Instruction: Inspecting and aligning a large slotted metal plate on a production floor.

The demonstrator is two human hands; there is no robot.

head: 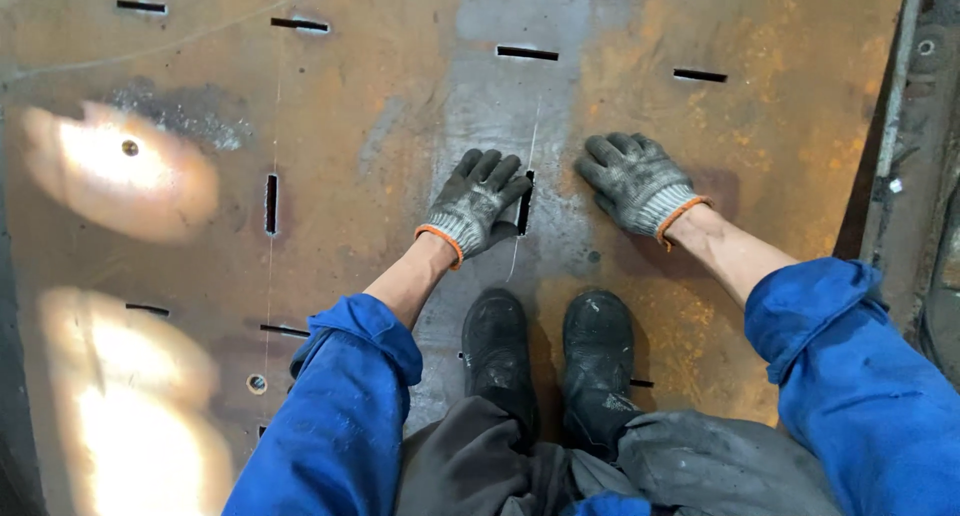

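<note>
Blue sleeves (340, 416) and grey trousers (600, 476) cut off below

I see my left hand (475, 204) and my right hand (637, 181) in gray knit gloves that are dirty black at the fingers (487, 166), each with an orange band at the wrist. The steel plate (370, 96) under them is rusty orange-brown with a gray strip down the middle, thin black slots (526, 53) and two bright, pale shiny patches. My sleeves (335, 416) are bright blue, my boots (598, 361) are black and dusty, and my trousers (700, 466) are dark gray.
</note>
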